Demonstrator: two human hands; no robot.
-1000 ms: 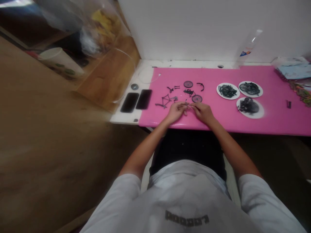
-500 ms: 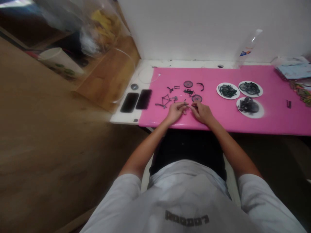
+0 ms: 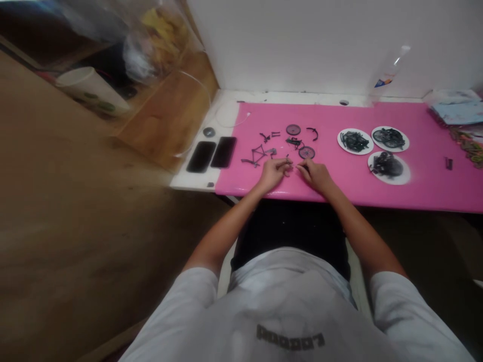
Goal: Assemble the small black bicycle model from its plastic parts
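Observation:
Near the front edge of the pink mat (image 3: pixel 324 115), my left hand (image 3: pixel 276 173) is closed in a pinch on something too small to make out. Just right of it, my right hand (image 3: pixel 314 173) also has its fingers pressed together, and what they hold is hidden. A narrow gap separates the fingertips. Beyond the hands lie a dark toy bicycle frame (image 3: pixel 258 154), one spoked wheel (image 3: pixel 307 153), another wheel (image 3: pixel 293 129), a curved black part (image 3: pixel 314 133) and several small dark pieces.
Three white plates with dark parts stand to the right, one of them nearest the front (image 3: pixel 405 174). Two phones, one at the mat's edge (image 3: pixel 224 152), lie left. A clear bottle (image 3: pixel 388 75) stands at the back; a small dark piece (image 3: pixel 448 163) lies far right.
The fingertips of my two hands are slightly farther apart. The pale strip between them earlier no longer shows. The camera view has shifted a little.

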